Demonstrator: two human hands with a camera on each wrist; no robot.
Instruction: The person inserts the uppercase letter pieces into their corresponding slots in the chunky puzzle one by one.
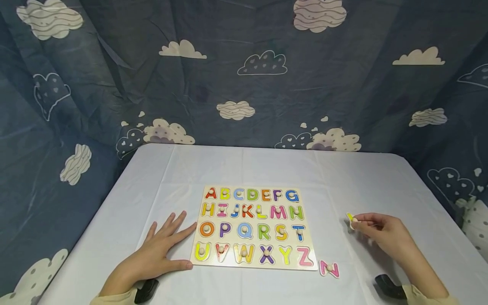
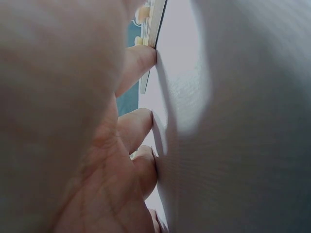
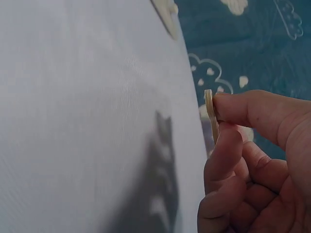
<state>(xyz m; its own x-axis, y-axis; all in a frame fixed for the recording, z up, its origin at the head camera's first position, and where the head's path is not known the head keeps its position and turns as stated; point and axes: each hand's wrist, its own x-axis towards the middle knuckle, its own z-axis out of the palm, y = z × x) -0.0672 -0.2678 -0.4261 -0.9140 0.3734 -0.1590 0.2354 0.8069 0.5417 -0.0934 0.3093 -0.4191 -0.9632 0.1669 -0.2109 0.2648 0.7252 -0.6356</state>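
Observation:
A wooden alphabet puzzle board (image 1: 249,267) lies flat on the table, most of its colourful letters topped with round knobs. The Y recess (image 1: 285,255) and Z recess (image 1: 305,256) show no knobs. To the left, my left hand (image 1: 160,250) rests with spread fingers, index finger (image 2: 141,60) and thumb at the board's edge. My right hand (image 1: 385,235) pinches a small yellow letter piece (image 1: 349,217) by its knob, above the cloth right of the board. In the right wrist view this piece (image 3: 209,109) appears edge-on, so its letter cannot be told.
A pink Z piece (image 1: 329,269) with a knob lies by the board's lower right corner. White cloth (image 1: 267,165) covers the table. Behind it hangs a dark blue curtain (image 1: 213,84) with cloud prints. Black wrist devices (image 1: 389,286) sit at both sleeves.

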